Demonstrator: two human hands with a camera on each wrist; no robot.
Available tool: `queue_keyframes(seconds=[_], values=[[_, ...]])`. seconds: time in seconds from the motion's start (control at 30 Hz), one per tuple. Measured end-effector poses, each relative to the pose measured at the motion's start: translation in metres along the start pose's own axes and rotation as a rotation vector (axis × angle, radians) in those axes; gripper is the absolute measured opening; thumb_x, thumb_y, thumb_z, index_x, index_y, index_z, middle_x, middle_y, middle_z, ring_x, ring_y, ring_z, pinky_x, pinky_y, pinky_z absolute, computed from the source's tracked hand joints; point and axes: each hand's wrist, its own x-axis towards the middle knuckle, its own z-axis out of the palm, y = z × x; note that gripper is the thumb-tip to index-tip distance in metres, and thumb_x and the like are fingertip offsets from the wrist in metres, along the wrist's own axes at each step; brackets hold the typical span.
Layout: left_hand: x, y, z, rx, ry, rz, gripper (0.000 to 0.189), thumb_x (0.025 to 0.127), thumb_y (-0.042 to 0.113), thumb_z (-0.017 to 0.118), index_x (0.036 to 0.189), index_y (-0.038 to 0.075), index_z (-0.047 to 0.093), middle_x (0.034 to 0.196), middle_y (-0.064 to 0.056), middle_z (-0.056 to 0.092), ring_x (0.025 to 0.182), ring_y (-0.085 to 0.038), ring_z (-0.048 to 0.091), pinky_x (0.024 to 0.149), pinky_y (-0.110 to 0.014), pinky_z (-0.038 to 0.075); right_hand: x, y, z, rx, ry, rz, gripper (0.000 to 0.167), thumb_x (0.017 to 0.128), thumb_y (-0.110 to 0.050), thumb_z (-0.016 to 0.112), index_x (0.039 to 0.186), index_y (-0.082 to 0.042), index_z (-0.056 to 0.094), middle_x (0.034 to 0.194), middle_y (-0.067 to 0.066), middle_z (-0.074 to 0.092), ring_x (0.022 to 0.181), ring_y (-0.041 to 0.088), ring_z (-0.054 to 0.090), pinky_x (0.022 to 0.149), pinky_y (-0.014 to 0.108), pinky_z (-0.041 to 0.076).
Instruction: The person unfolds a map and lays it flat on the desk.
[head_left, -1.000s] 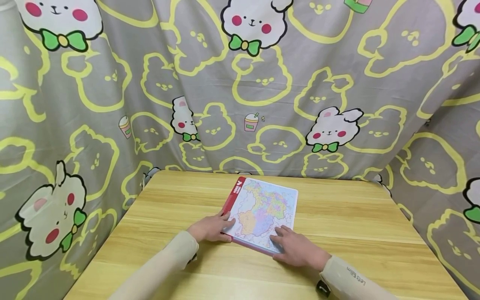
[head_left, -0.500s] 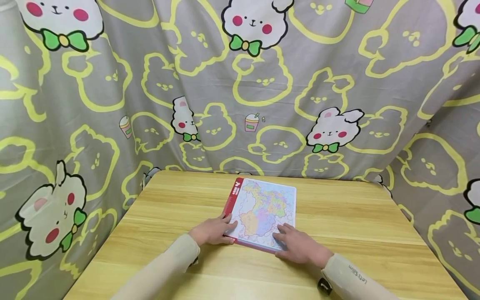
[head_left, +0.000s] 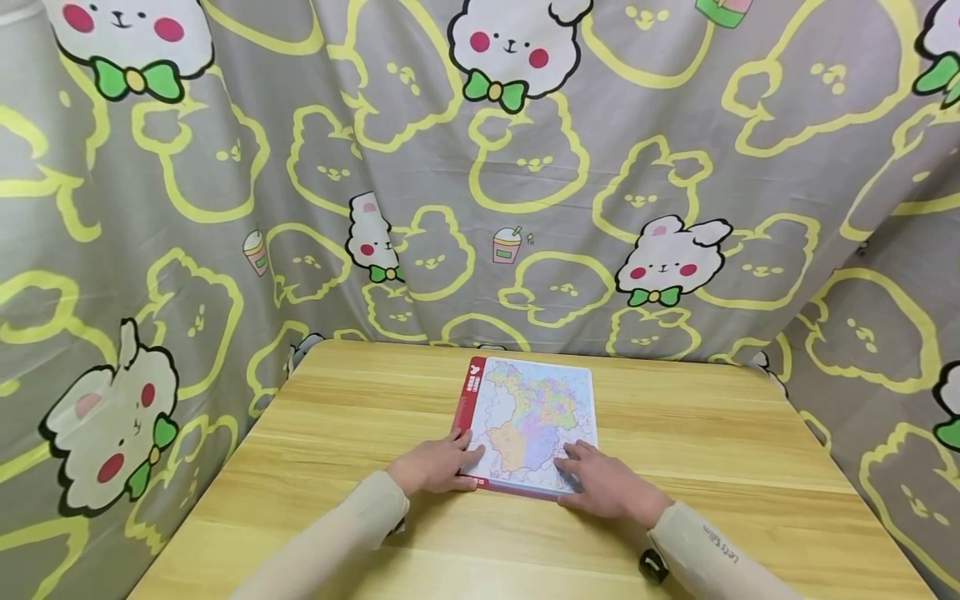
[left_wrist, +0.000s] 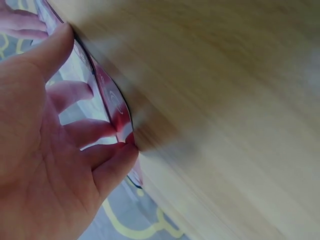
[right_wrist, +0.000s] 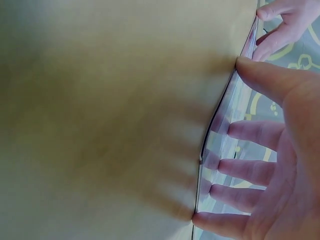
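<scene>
A flat rectangular map board (head_left: 536, 408) lies on the wooden table, with a multicoloured map on its face. Down its left side runs a red strip (head_left: 467, 400) with white lettering. At the near left corner my left hand (head_left: 431, 465) rests with its fingers spread over the red strip and the thumb by the near edge. My right hand (head_left: 606, 483) touches the near right corner, fingertips on the map and thumb at the near edge. In the right wrist view, the fingers (right_wrist: 250, 172) stretch out apart against the glossy surface. Neither hand curls round the board.
The wooden tabletop (head_left: 697, 425) extends around the board on all sides. A grey curtain (head_left: 450, 167) with cartoon rabbits and yellow outlines hangs behind the table and along both sides. Beige sleeves (head_left: 330, 533) cover both forearms.
The map board has turned slightly counterclockwise, so its edges lie nearer to square with the table. Both hands have shifted a little to the right, staying in contact with it.
</scene>
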Motion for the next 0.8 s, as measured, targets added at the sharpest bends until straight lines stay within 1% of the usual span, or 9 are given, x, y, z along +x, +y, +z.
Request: queue_keyframes(seconds=[0.2, 0.4, 0.6, 0.8], values=[[0.003, 0.005, -0.002, -0.001, 0.000, -0.012, 0.065, 0.091, 0.053, 0.053, 0.145, 0.021, 0.040, 0.151, -0.014, 0.030, 0.138, -0.032, 0.027, 0.102, -0.043, 0.037, 0.003, 0.005, -0.001, 0.000, -0.007, 0.005, 0.062, 0.083, -0.044, 0.068, 0.128, -0.002, 0.058, 0.135, 0.024, 0.046, 0.125, 0.044, 0.041, 0.096, 0.055, 0.040], [0.008, 0.008, -0.002, 0.007, 0.004, -0.029, 0.064, 0.091, 0.053, 0.052, 0.145, 0.021, 0.040, 0.151, -0.014, 0.031, 0.138, -0.032, 0.028, 0.101, -0.044, 0.038, 0.007, 0.011, -0.004, -0.003, -0.034, 0.024, 0.062, 0.084, -0.045, 0.067, 0.130, -0.003, 0.057, 0.136, 0.023, 0.046, 0.126, 0.041, 0.041, 0.099, 0.052, 0.038], [0.012, 0.010, -0.003, 0.028, 0.011, -0.030, 0.063, 0.092, 0.053, 0.051, 0.145, 0.020, 0.040, 0.150, -0.015, 0.031, 0.137, -0.033, 0.029, 0.101, -0.043, 0.039, 0.011, 0.015, -0.007, 0.007, -0.025, 0.027, 0.061, 0.083, -0.042, 0.069, 0.128, -0.002, 0.058, 0.134, 0.025, 0.046, 0.124, 0.042, 0.042, 0.099, 0.053, 0.037], [0.016, 0.012, -0.004, 0.015, 0.007, -0.048, 0.063, 0.093, 0.052, 0.050, 0.146, 0.020, 0.040, 0.150, -0.016, 0.031, 0.137, -0.033, 0.028, 0.103, -0.042, 0.037, 0.016, 0.019, -0.008, 0.014, -0.031, 0.040, 0.060, 0.083, -0.040, 0.070, 0.129, -0.004, 0.057, 0.135, 0.023, 0.046, 0.126, 0.041, 0.041, 0.101, 0.051, 0.036]])
